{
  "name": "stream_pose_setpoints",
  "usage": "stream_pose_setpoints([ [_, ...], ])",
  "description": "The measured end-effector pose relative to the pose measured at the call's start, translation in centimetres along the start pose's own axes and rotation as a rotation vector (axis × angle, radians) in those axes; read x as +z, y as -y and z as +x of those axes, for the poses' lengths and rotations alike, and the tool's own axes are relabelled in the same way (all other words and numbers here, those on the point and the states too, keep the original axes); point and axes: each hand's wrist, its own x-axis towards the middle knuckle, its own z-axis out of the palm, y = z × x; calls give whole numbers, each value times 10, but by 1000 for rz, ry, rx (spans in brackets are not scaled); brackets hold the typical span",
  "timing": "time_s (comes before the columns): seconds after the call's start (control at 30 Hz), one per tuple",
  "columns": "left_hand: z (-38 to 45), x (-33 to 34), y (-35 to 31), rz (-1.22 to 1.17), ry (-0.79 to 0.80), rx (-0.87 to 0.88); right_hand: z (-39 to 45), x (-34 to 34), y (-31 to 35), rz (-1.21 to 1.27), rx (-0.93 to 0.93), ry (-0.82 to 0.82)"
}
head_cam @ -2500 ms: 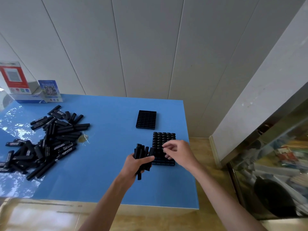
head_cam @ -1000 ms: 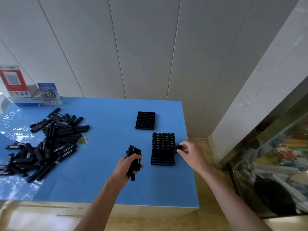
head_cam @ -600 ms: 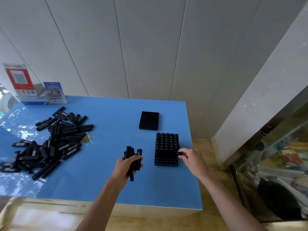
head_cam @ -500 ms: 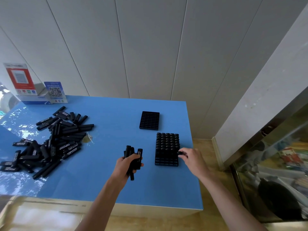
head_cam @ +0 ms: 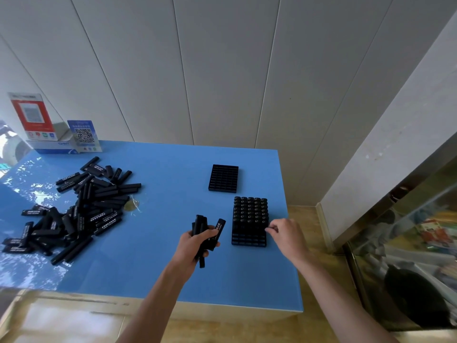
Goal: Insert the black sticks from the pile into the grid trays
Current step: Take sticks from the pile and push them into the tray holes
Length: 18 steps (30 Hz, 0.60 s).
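Black sticks lie mostly in a loose pile (head_cam: 74, 209) on the left of the blue table (head_cam: 158, 276), well apart from both hands, crossing one another at all angles. Two grid trays sit toward the table's right edge. The nearer tray (head_cam: 249, 241) holds upright sticks in its far rows, packed side by side; its nearest rows look unfilled. The farther tray (head_cam: 223, 178) holds nothing that can be seen.

A small bundle of sticks (head_cam: 206, 235) stands roughly upright in the left hand (head_cam: 191, 246), whose fingers are curled tight round it, just left of the nearer tray. The right hand (head_cam: 286, 235) is at that tray's right edge, thumb and forefinger drawn together at the side of the filled rows; whether they pinch a stick or only press the tray wall cannot be told.

The open cells lie on the near side of the tray, between the two hands, so the next stick probably passes rightward from the bundle, kept upright, and goes straight down into a front cell. The right hand is nearer.
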Motion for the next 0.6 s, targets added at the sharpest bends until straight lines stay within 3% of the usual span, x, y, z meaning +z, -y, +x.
stream_pose_setpoints([
  [0.13, 1, 5, 0, 8, 4, 1, -4, -3, 17, 53, -23, -37],
  [0.33, 3, 15, -1, 78, 32, 9, -9, -11, 64, 257, -243, 1],
  [0.6, 5, 16, -3, 169, 35, 30, -6, -5, 82, 179, -358, 115],
])
